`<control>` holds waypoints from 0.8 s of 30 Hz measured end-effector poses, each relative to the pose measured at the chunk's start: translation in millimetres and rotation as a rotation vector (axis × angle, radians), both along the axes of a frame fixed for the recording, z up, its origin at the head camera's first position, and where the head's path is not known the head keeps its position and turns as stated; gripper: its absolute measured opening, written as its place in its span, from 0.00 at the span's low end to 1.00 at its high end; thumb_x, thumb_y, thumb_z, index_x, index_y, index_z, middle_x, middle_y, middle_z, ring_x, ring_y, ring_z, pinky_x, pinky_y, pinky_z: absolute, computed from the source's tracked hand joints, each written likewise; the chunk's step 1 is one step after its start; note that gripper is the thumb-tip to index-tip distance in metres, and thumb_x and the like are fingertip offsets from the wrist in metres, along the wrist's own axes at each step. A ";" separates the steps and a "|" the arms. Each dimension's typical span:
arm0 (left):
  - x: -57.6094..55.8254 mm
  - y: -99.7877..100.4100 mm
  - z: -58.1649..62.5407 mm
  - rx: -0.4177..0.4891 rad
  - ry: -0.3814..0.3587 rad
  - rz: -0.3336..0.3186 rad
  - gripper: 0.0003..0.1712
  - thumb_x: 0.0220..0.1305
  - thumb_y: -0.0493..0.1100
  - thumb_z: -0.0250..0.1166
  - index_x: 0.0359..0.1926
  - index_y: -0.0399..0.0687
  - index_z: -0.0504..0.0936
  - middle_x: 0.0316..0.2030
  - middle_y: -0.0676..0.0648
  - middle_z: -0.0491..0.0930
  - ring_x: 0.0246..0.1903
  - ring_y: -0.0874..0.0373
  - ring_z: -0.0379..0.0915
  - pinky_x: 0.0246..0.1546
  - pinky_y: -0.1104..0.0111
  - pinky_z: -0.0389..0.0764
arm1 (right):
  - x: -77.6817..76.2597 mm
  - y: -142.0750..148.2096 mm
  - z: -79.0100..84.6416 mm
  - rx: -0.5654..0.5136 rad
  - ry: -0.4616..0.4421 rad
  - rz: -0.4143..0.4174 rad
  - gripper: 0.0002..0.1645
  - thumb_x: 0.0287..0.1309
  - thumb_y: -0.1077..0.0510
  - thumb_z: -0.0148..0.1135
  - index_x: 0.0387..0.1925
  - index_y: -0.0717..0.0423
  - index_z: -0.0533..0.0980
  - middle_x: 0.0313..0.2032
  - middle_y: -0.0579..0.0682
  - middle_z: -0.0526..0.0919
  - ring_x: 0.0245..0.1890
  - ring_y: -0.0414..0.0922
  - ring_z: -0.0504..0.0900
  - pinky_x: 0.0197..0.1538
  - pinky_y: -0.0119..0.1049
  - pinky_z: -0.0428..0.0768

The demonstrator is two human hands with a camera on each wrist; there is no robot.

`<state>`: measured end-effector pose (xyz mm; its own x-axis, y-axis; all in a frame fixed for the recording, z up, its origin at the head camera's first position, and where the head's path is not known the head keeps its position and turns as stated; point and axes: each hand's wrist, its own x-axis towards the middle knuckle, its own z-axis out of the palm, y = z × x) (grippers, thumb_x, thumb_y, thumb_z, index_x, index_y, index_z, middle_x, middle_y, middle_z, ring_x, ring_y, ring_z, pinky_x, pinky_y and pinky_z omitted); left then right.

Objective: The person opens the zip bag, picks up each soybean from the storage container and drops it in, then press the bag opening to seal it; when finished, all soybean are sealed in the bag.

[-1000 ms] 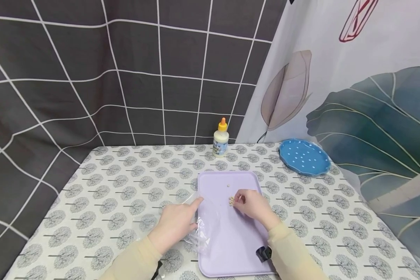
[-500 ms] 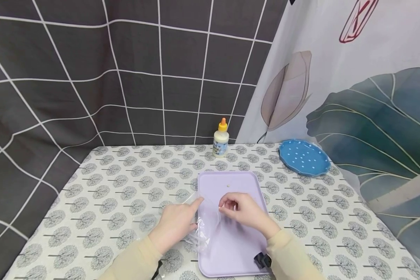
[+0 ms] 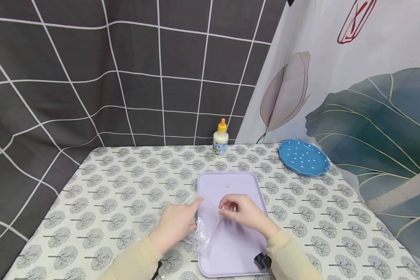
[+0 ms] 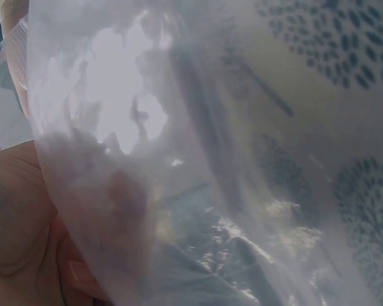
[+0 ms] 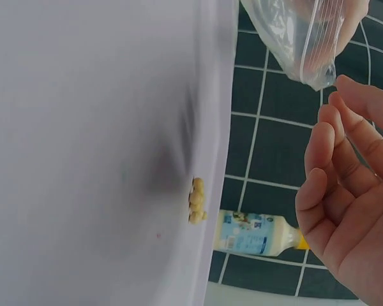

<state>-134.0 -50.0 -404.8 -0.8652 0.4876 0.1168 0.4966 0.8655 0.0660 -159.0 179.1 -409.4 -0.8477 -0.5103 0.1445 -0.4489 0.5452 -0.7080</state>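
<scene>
A clear zip bag (image 3: 206, 229) is held by my left hand (image 3: 175, 223), its mouth side lying over the tray's left edge. In the left wrist view the bag (image 4: 198, 159) fills most of the picture, with some curled fingers showing beside and through it. My right hand (image 3: 246, 212) has its thumb and index fingertip together at the bag's near corner, which they pinch. From the right wrist, that zip corner (image 5: 319, 70) meets the fingertips. Several pale round beans (image 5: 196, 201) lie clustered on the tray, hidden behind the right hand in the head view. One more bean (image 3: 228, 186) lies farther back.
The lilac tray (image 3: 238, 252) lies on a tree-patterned cloth (image 3: 115, 210). Behind it stands a white glue bottle (image 3: 220, 142) with a yellow cap and orange tip. A blue dotted plate (image 3: 303, 157) sits at the back right. Curtains hang behind the table.
My right hand has left the beans and moved left to the bag's corner, where it has stayed for the last half second. The left hand keeps its place on the bag.
</scene>
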 end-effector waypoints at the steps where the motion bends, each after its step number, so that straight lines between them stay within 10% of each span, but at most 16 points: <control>1: 0.0 0.1 0.1 -0.002 0.000 0.001 0.43 0.42 0.56 0.75 0.61 0.50 0.72 0.15 0.58 0.71 0.14 0.65 0.63 0.15 0.73 0.64 | -0.6 1.4 -0.9 -0.002 0.003 -0.002 0.03 0.54 0.58 0.66 0.32 0.51 0.79 0.26 0.38 0.78 0.26 0.32 0.73 0.33 0.29 0.76; 24: 2.1 1.6 -0.4 -0.004 -0.032 0.015 0.44 0.42 0.57 0.74 0.62 0.50 0.71 0.17 0.57 0.73 0.13 0.64 0.63 0.14 0.72 0.63 | -23.4 36.0 -18.2 0.059 -0.143 -0.248 0.04 0.54 0.60 0.66 0.31 0.52 0.78 0.21 0.44 0.77 0.18 0.42 0.75 0.23 0.31 0.74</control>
<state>-131.9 -48.4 -405.3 -0.8758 0.4748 0.0865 0.4811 0.8732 0.0782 -182.4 215.2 -427.7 -0.9573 -0.2889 -0.0090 -0.1948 0.6680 -0.7182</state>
